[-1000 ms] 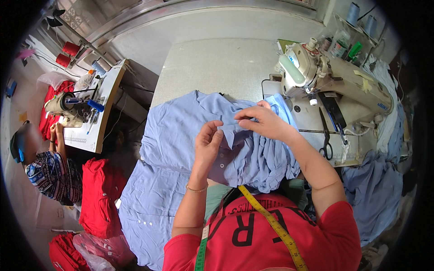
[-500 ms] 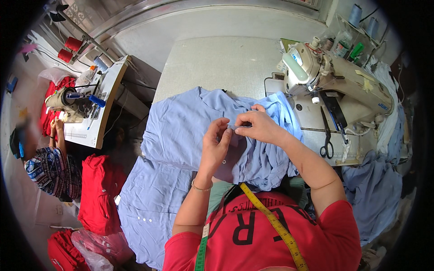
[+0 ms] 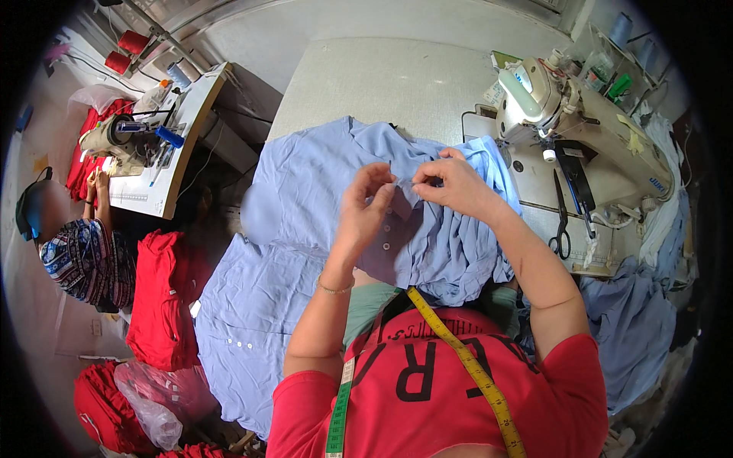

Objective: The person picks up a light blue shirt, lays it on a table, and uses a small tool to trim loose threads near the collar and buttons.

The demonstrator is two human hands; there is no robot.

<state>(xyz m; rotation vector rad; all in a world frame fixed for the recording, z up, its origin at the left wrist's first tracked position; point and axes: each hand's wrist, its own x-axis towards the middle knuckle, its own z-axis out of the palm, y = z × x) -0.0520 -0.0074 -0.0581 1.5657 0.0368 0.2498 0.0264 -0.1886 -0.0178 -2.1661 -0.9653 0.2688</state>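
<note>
Head view: showed nearest, at the lower edge, a red T-shirt (image 3: pixel 447 362) with dark lettering, overlaid by a flat, flexible tape measure (image 3: pixel 482 379), yellow at right and green at left. With the right hand (image 3: pixel 454 187), pinched a thin flap of the blue garment (image 3: pixel 313 168) between thumb and forefinger; with the left hand (image 3: pixel 365 204), curled thumb and fingers close beside the flap, but could not tell any grip on cloth. Spread the garment over the near part of a pale, smooth table (image 3: pixel 397 76), broad and lightly creased at left, bunched into rounded folds at right. Showed beside it, at right, slender scissors (image 3: pixel 563 225) with black loop handles, then a cream sewing machine (image 3: pixel 611 137) with a rounded, glossy casing. Farther off at left, included soft, stacked red fabric (image 3: pixel 160 305), a co-worker (image 3: pixel 88 259) in a patterned top, and a second sewing machine (image 3: pixel 107 141); farthest, red thread spools (image 3: pixel 134 42) and a plain, pale wall (image 3: pixel 267 53).
</note>
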